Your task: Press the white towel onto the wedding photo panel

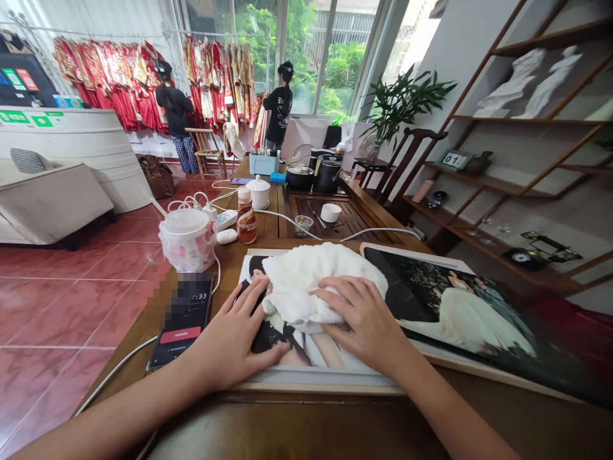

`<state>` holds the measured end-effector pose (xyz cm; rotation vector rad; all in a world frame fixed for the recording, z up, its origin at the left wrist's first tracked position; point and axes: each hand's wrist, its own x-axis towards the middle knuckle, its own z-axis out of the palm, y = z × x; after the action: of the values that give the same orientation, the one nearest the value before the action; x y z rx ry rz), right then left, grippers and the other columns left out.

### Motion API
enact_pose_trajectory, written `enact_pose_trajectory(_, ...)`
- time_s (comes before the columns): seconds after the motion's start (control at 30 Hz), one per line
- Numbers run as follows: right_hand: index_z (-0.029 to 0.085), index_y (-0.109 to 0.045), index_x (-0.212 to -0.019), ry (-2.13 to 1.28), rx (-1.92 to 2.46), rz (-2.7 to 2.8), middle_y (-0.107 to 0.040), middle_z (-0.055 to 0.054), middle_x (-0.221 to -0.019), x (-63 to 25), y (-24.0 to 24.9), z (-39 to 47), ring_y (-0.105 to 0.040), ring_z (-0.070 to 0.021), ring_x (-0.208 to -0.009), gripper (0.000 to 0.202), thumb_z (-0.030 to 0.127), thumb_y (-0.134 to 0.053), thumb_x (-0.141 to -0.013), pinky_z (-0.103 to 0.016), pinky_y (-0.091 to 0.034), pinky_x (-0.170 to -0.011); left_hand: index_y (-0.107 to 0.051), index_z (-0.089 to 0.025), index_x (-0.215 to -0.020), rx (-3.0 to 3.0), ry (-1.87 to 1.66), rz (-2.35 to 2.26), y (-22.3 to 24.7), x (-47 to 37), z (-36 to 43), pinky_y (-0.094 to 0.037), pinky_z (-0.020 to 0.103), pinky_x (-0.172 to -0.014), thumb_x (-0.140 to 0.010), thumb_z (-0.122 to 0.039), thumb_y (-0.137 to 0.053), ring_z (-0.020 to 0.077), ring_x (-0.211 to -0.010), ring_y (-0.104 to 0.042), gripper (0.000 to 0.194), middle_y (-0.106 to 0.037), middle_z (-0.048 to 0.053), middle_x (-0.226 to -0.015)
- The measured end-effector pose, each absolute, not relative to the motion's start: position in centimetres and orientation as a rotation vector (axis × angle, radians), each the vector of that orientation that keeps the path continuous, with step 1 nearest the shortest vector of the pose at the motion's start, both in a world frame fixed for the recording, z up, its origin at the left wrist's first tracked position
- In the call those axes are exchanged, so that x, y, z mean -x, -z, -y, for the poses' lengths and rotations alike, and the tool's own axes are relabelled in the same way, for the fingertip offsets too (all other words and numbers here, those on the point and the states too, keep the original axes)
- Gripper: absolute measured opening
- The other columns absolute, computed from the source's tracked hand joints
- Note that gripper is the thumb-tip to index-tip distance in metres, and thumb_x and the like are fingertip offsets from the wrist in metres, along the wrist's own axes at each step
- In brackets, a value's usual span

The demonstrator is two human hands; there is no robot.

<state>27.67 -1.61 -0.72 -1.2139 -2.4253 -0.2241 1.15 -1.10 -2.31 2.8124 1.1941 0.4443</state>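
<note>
A framed photo print (330, 378) lies on the wooden table right in front of me. My left hand (237, 335) rests flat on its left side, fingers spread and holding nothing. On top of the print sits a bunched white towel (299, 278) that hides most of its upper part. My right hand (366, 319) presses on the towel's near right side, with its fingers bent into the cloth. Beside it on the right is a second framed photo (464, 319), showing figures and a long pale gown.
Left of the print lie a phone (184, 319) with a cable and a plastic-wrapped tub (188, 239). Farther back stand a brown-labelled bottle (246, 217), a white lidded cup (258, 191) and a small white bowl (331, 212) on a tea tray. Two people stand near hanging red garments.
</note>
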Motion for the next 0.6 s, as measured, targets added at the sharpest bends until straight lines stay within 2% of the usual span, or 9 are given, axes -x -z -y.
enact_pose_trajectory(0.17,0.026,-0.049,-0.136,0.277,1.253,2.453,-0.045,-0.007,-0.147,-27.8,0.7,1.4,-0.041,-0.0301,-0.131,0.048,0.031,-0.056,-0.089,-0.052,-0.031,-0.108,-0.035,-0.018,-0.149,-2.807,-0.483,-1.182,2.4,-1.2,1.1,-0.022,0.051,-0.118,-0.093,-0.055,-0.051,0.0322,-0.146,-0.017,0.069,-0.021,0.011,-0.160)
enact_pose_trajectory(0.23,0.024,-0.054,-0.131,0.280,1.234,2.443,-0.050,-0.007,-0.143,-27.9,0.5,1.5,-0.044,-0.0309,-0.128,0.045,0.032,-0.058,-0.087,-0.052,-0.033,-0.106,-0.034,-0.018,-0.149,-2.807,-0.470,-1.183,2.3,-1.2,1.1,-0.021,0.050,-0.118,-0.093,-0.055,-0.051,0.0321,-0.146,-0.017,0.069,-0.022,0.011,-0.160)
enact_pose_trajectory(0.33,0.021,-0.064,-0.109,0.237,1.158,2.416,-0.066,-0.008,-0.117,-28.0,0.0,1.9,-0.055,-0.0294,-0.107,0.031,0.031,-0.063,-0.079,-0.048,-0.039,-0.094,-0.032,-0.017,-0.150,-2.807,-0.434,-1.194,2.1,-1.2,1.2,-0.020,0.051,-0.118,-0.094,-0.057,-0.050,0.0326,-0.146,-0.017,0.072,-0.023,0.013,-0.159)
enact_pose_trajectory(0.43,0.019,-0.065,-0.090,0.198,1.037,2.431,-0.067,-0.008,-0.096,-28.0,-0.3,2.3,-0.057,-0.0262,-0.089,0.021,0.030,-0.065,-0.073,-0.046,-0.041,-0.084,-0.032,-0.017,-0.151,-2.803,-0.426,-1.192,1.9,-1.2,1.2,-0.019,0.052,-0.118,-0.093,-0.055,-0.052,0.0345,-0.146,-0.018,0.072,-0.022,0.013,-0.159)
enact_pose_trajectory(0.5,0.019,-0.064,-0.089,0.203,1.017,2.425,-0.066,-0.008,-0.096,-27.9,-0.2,2.3,-0.057,-0.0260,-0.088,0.020,0.030,-0.065,-0.072,-0.046,-0.041,-0.084,-0.033,-0.017,-0.150,-2.801,-0.432,-1.187,1.8,-1.2,1.2,-0.019,0.052,-0.118,-0.093,-0.053,-0.053,0.0348,-0.145,-0.020,0.071,-0.022,0.012,-0.159)
enact_pose_trajectory(0.6,0.021,-0.065,-0.104,0.216,1.123,2.404,-0.064,-0.009,-0.113,-27.7,0.1,2.0,-0.056,-0.0279,-0.102,0.028,0.030,-0.064,-0.077,-0.046,-0.040,-0.092,-0.034,-0.017,-0.149,-2.801,-0.438,-1.188,2.0,-1.2,1.1,-0.020,0.052,-0.118,-0.093,-0.056,-0.051,0.0342,-0.145,-0.020,0.071,-0.023,0.014,-0.159)
